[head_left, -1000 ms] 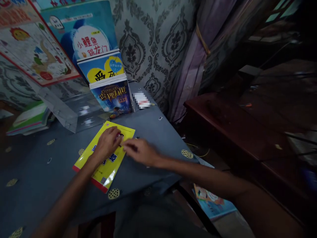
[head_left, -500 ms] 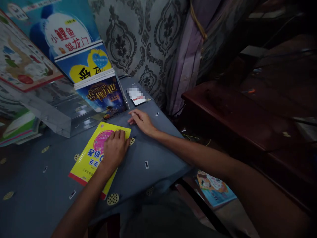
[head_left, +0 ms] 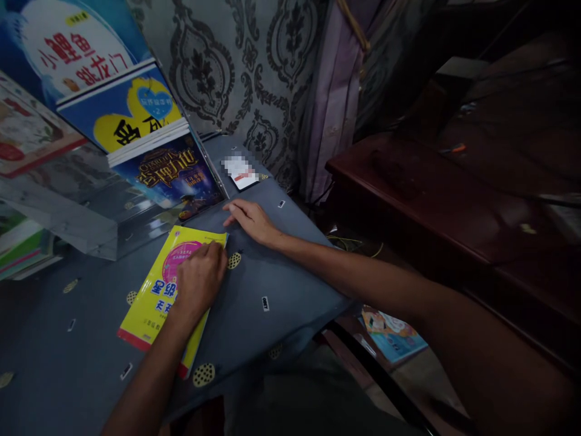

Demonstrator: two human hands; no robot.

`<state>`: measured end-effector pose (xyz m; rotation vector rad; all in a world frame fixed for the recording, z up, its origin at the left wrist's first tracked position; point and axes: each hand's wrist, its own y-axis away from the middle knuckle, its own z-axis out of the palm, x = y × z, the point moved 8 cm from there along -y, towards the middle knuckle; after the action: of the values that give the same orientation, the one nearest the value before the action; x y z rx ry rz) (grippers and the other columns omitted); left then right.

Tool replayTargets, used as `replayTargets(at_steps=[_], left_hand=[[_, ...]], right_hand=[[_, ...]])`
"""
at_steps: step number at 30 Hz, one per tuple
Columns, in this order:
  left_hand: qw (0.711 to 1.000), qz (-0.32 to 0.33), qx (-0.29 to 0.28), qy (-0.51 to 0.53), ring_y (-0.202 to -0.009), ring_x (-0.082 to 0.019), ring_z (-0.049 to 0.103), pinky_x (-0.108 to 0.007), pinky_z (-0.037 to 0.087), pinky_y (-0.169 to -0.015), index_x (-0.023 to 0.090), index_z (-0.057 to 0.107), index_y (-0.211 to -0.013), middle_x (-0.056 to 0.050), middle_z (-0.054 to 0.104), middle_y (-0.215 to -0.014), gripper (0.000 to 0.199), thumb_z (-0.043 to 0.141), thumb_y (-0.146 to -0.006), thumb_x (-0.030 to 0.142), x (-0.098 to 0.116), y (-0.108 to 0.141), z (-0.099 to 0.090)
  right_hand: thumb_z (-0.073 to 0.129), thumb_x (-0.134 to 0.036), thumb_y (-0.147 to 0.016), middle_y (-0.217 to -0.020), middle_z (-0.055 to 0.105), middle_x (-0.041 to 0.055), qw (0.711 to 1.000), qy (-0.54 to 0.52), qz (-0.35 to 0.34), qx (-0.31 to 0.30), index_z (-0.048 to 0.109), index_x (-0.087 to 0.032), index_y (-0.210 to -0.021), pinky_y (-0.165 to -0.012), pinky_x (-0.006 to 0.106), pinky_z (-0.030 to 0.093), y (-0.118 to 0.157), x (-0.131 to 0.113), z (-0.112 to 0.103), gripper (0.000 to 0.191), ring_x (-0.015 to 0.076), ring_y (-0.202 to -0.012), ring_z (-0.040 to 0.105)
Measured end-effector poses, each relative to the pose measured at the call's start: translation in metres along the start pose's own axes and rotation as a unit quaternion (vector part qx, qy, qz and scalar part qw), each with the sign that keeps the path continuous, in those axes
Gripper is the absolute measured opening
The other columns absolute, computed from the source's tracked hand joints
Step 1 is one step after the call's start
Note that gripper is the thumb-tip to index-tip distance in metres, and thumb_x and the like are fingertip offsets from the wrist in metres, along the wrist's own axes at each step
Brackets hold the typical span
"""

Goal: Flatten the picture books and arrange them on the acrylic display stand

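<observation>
A yellow paperback book (head_left: 157,266) with a pink circle and a red lower strip lies flat on the cloth-covered table (head_left: 245,327). My left hand (head_left: 202,275) is on its upper right part, fingers bent and closed against the cover near the right edge; the fingertips are partly hidden. My right hand (head_left: 249,221) rests on the table beyond the book, loosely open, with nothing visible in it. Close to its fingers stands a clear book rack (head_left: 97,233), holding a dark blue book (head_left: 177,175) in front and a blue-and-yellow book (head_left: 104,121) behind.
A phone-like device (head_left: 245,179), partly blurred out, lies beside the rack. More books (head_left: 27,248) are stacked at the left. A dark red wooden piece of furniture (head_left: 390,175) stands at the right. Another book (head_left: 394,339) lies below the table edge. A patterned curtain (head_left: 204,72) hangs behind.
The view has shifted slightly, so the table and rack appear further left. My left fingers are bent more on the yellow book. My right hand stays nearly where it was.
</observation>
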<state>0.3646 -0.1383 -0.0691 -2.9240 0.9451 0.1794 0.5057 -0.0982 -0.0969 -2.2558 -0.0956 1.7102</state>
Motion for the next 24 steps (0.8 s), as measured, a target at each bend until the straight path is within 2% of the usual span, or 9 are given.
replayTargets(at_steps=[9, 24], left_hand=[[1.0, -0.009, -0.018, 0.021, -0.088, -0.023, 0.073, -0.03, 0.035, -0.058, 0.018, 0.069, -0.103, -0.007, 0.077, -0.105, 0.031, 0.041, -0.104, 0.03, -0.0013, 0.0005, -0.001], [0.999, 0.006, -0.001, 0.033, -0.083, -0.023, 0.071, -0.03, 0.035, -0.057, 0.018, 0.07, -0.095, -0.008, 0.076, -0.096, 0.033, 0.04, -0.102, 0.028, -0.0006, 0.0005, -0.0047]], right_hand=[[0.043, -0.026, -0.105, -0.08, 0.077, 0.0031, 1.0, -0.016, -0.002, -0.018, 0.069, -0.016, -0.103, -0.084, 0.029, 0.047, 0.0, -0.0017, 0.0017, 0.027, 0.0162, -0.083, 0.07], [0.044, -0.027, -0.106, -0.077, 0.076, 0.0018, 1.0, -0.012, 0.003, -0.026, 0.069, -0.017, -0.1, -0.081, 0.028, 0.048, 0.0017, -0.0022, 0.0013, 0.028, 0.0152, -0.08, 0.07]])
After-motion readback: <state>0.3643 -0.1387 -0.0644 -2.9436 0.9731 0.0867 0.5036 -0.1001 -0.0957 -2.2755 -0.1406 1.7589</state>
